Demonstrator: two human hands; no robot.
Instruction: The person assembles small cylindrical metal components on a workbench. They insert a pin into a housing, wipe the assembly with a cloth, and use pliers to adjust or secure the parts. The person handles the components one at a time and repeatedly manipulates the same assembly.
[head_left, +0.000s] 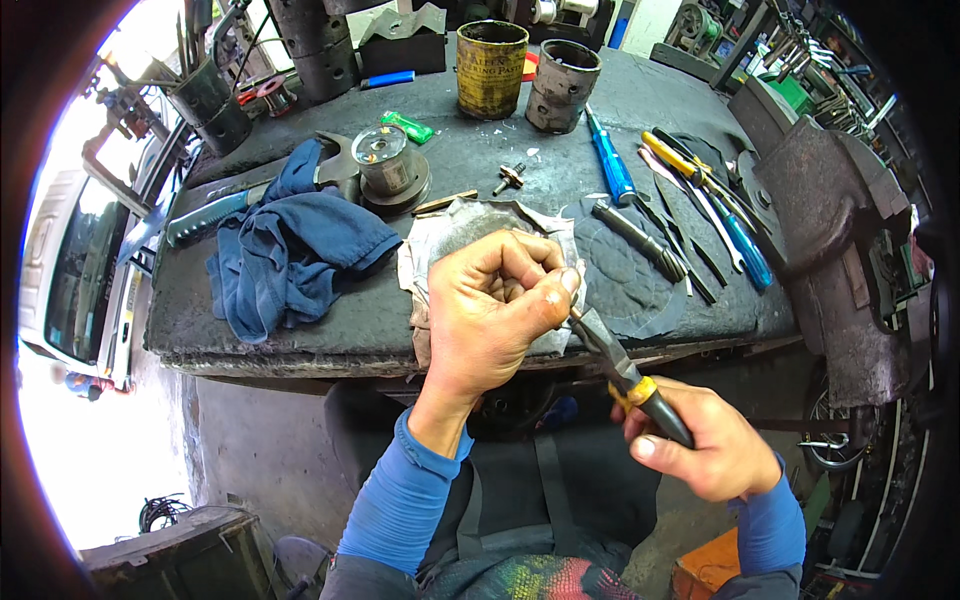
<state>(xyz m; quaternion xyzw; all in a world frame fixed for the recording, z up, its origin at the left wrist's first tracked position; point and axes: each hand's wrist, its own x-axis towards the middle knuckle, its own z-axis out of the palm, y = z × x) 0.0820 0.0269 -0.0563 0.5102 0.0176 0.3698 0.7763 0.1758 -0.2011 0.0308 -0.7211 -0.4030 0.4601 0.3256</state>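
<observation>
At the centre of the frame, the left hand (pixel 490 310) has its fingers pinching one small piece (pixel 576 314), mostly hidden, at the tip of one pair of pliers (pixel 613 362). Lower right, the right hand (pixel 705 445) has its fingers curled around the pliers' handles. On the surface (pixel 300 352), two cans (pixel 492 72) (pixel 563 92) stand upper centre; one blue cloth (pixel 295 240) lies left.

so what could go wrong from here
The steel pliers with black-and-yellow handles in the right hand might slip and nip the left hand, whose fingers sit close to the jaws. The small coppery piece there, mostly hidden, could drop near the front edge of the dark bench.
</observation>
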